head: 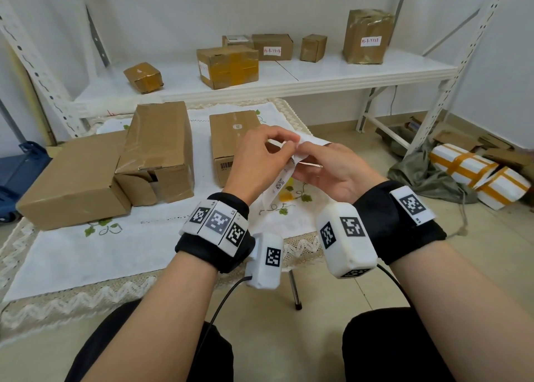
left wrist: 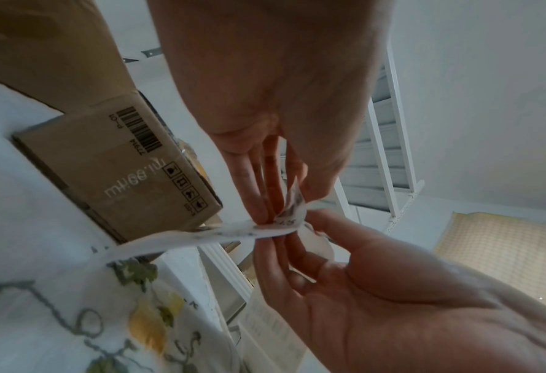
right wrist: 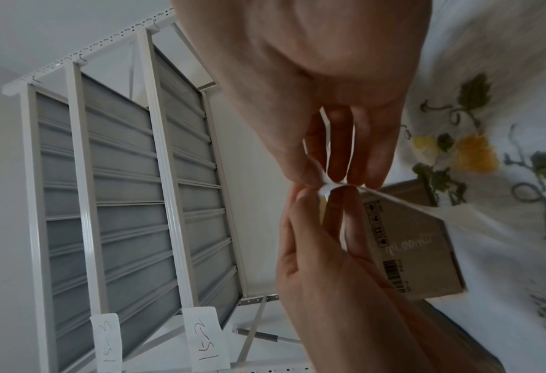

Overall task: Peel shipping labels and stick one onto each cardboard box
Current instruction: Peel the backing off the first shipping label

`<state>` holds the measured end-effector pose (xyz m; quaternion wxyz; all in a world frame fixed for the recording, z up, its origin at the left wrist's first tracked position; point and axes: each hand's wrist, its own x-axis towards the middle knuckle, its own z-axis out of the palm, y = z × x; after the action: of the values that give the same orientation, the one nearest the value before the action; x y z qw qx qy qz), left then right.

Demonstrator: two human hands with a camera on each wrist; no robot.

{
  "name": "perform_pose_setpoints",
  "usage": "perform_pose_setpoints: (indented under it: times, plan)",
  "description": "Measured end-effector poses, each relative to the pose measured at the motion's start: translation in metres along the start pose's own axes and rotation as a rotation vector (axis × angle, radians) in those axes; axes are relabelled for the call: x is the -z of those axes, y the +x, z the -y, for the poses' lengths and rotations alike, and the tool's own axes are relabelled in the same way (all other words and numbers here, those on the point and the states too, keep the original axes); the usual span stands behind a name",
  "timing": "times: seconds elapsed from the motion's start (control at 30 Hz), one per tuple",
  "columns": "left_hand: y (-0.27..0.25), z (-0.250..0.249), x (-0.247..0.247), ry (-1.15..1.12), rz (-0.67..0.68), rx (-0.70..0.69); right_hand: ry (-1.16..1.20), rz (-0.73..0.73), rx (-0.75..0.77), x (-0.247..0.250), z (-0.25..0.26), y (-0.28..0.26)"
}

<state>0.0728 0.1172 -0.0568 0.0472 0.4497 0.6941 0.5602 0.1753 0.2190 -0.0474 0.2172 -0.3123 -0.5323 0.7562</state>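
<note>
both grips are pinching: our left hand [head: 257, 162] and right hand [head: 332, 170] meet in the air above the bench [head: 86, 254], fingertips pressed on the top end of a shipping label strip [head: 281, 179], the left thumb and forefinger seemingly working a corner loose from the backing while the right fingers hold the strip behind it.

going from big to small, the shelf [head: 318, 72] at the back carries several taped boxes, and at least two of them show small white tags with handwriting; whether those count as finished we can't say. on the bench cloth stand three cardboard boxes: a wide flat box [head: 72, 179] on the left, a tall taped box [head: 159, 144] leaning beside it, and a smaller printed box [head: 228, 139] just behind our hands. none of the three shows a shipping label on any face we can see; the small one has only its own printed barcode.

so we judge the task is near its start for these three: the peel is in hand, not finished, and every sticking step on the bench boxes is left.

the strip's lower end hangs down toward the cloth, clear of the boxes.
</note>
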Motion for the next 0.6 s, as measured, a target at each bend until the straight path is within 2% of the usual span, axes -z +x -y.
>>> perform_pose_setpoints:
  times: [0.27, 0.6]
  plan:
    - [0.0009, -0.0009, -0.0012, -0.026, -0.028, 0.013, 0.07, -0.001, 0.026, 0.0031, 0.0014, 0.0013]
    - [0.0018, 0.0027, 0.0034, 0.035, 0.029, 0.007, 0.017, -0.014, 0.013, 0.0027, 0.0022, -0.0006]
